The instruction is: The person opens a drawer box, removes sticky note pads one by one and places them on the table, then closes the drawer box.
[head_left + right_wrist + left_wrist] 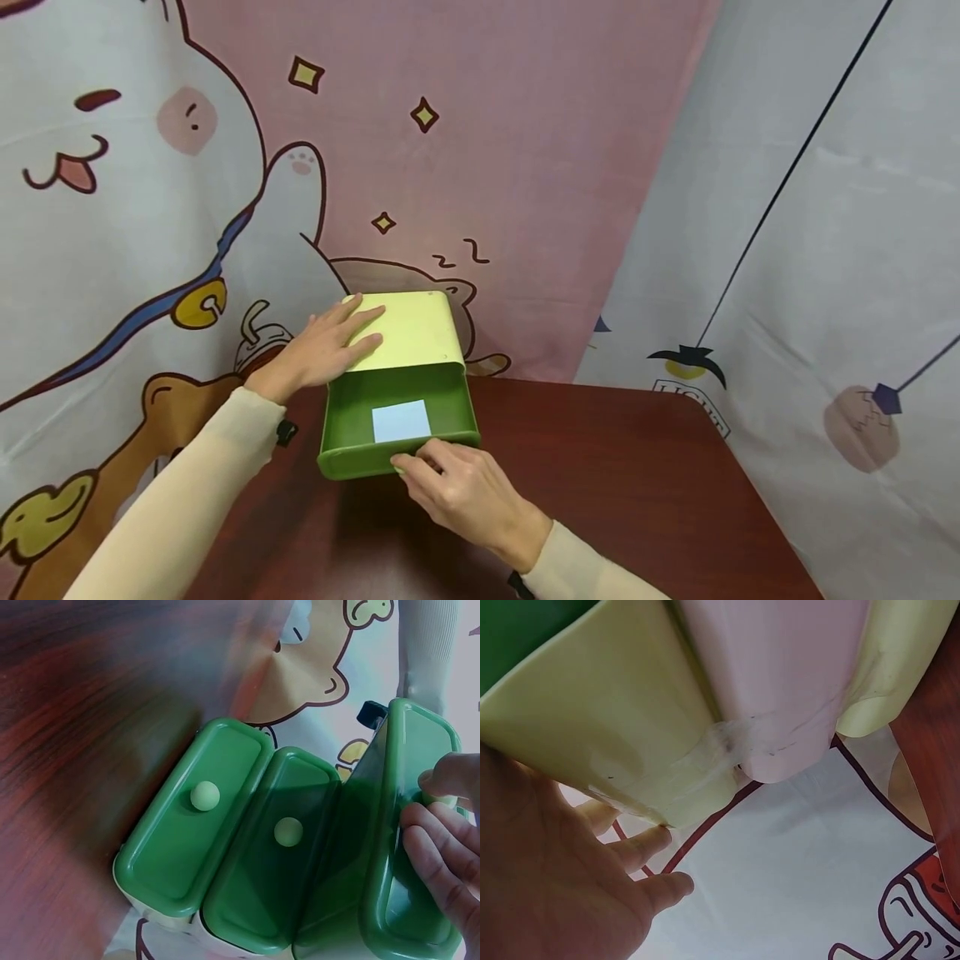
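Observation:
A small stacked drawer cabinet (408, 329) stands on the table, pale yellow on top. Its green top drawer (341, 462) is pulled out toward me, with a light blue square of paper (401, 422) lying inside. My left hand (322, 346) rests on the cabinet's top at the left edge, fingers spread and straight. At the drawer's front, my right hand (468, 500) pinches the round knob (442, 799) between thumb and fingers; the knob is mostly hidden by them. Below it, the middle drawer (270, 881) and bottom drawer (169, 859) are pushed in, each with a pale green knob.
The dark red-brown wooden table (622, 492) extends to the right of the cabinet. Close behind hangs a pink and white cartoon-printed cloth (525, 167). From the left wrist view, a pink casing (780, 690) shows between pale yellow ones, with clear tape across the seam.

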`<state>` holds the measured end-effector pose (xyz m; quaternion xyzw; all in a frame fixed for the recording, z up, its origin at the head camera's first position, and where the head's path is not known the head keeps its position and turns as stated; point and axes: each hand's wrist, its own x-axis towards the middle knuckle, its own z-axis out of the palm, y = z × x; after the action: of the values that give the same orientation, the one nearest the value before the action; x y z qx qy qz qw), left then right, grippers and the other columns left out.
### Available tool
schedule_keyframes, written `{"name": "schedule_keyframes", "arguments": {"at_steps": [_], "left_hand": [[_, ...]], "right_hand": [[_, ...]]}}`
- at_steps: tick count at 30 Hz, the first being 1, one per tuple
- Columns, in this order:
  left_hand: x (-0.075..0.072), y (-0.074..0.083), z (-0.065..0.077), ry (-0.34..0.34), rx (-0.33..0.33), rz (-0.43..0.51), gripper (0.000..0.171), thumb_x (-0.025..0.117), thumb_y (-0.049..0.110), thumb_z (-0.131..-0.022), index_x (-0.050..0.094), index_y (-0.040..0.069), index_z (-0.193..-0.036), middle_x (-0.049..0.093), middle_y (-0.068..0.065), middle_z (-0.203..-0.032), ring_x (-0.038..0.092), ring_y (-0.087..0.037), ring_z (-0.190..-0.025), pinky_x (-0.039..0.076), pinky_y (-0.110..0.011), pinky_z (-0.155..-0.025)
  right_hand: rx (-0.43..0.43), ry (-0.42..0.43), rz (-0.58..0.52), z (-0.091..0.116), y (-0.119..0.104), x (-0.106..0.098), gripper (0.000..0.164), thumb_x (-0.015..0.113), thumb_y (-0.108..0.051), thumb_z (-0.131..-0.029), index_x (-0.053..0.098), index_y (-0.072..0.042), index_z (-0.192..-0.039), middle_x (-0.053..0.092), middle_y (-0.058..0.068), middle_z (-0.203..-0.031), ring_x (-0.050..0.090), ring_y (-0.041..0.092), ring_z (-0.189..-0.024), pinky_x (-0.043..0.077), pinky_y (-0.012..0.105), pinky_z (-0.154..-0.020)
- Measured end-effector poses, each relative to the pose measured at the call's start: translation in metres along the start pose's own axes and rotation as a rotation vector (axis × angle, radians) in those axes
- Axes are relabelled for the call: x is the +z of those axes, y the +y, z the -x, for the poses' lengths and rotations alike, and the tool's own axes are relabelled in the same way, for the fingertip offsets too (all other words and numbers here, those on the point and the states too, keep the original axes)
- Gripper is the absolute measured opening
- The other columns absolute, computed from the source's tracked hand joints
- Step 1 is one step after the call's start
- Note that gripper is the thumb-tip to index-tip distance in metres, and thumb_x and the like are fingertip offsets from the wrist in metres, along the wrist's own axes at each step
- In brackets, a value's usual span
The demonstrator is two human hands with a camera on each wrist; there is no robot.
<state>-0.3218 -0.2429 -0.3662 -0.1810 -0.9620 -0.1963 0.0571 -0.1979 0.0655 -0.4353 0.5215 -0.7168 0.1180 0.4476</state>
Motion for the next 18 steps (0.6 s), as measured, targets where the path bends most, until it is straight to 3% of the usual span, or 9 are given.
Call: {"name": "schedule_keyframes", "arguments": {"at_steps": [18], "left_hand": [[0.0018, 0.0005, -0.001, -0.001, -0.001, 0.0, 0.075, 0.035, 0.067, -0.123, 0.032, 0.029, -0.187, 0.01, -0.021, -0.198, 0.01, -0.06, -0.18, 0.005, -0.091, -0.138]], "right_hand": [[-0.022, -0.005, -0.007, 0.007, -0.0056, -0.0033, 0.03, 0.096, -0.01, -0.09, 0.086, -0.017, -0.118, 0.07, -0.007, -0.09, 0.062, 0.001, -0.065, 0.054, 0.009, -0.062]]}}
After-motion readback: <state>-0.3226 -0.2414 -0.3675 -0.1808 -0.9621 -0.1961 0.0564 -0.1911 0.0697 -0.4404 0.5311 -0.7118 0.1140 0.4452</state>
